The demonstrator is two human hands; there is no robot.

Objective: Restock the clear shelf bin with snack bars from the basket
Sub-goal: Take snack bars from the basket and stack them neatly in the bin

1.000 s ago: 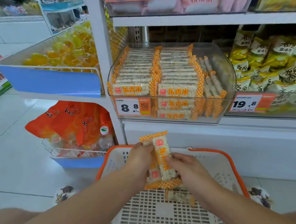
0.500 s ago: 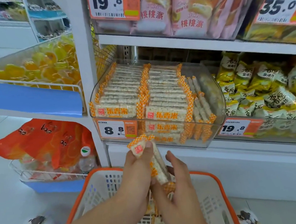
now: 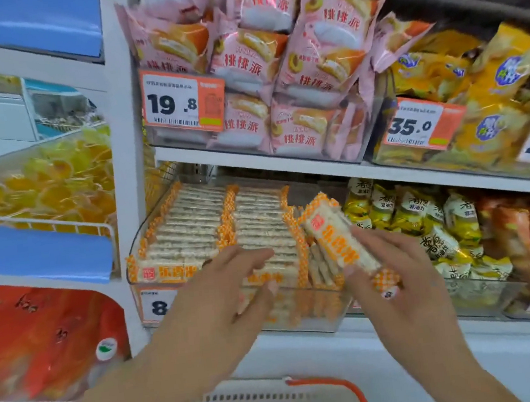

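Right hand [image 3: 395, 272] pinched snack bar [image 3: 339, 238], centre-right | left hand [image 3: 220, 290] loose, held nothing, fingers over clear bin [image 3: 301, 314] | advice: slot bar upright into bin's right-hand row.

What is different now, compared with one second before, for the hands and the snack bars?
Both hands rose from the basket to the shelf. The right hand now alone grips the white, orange-checked wrapped snack bars over the clear plastic shelf bin. The left hand let go and reaches open toward the bin's front. The bin's stacked rows and the white, orange-rimmed basket look unchanged.
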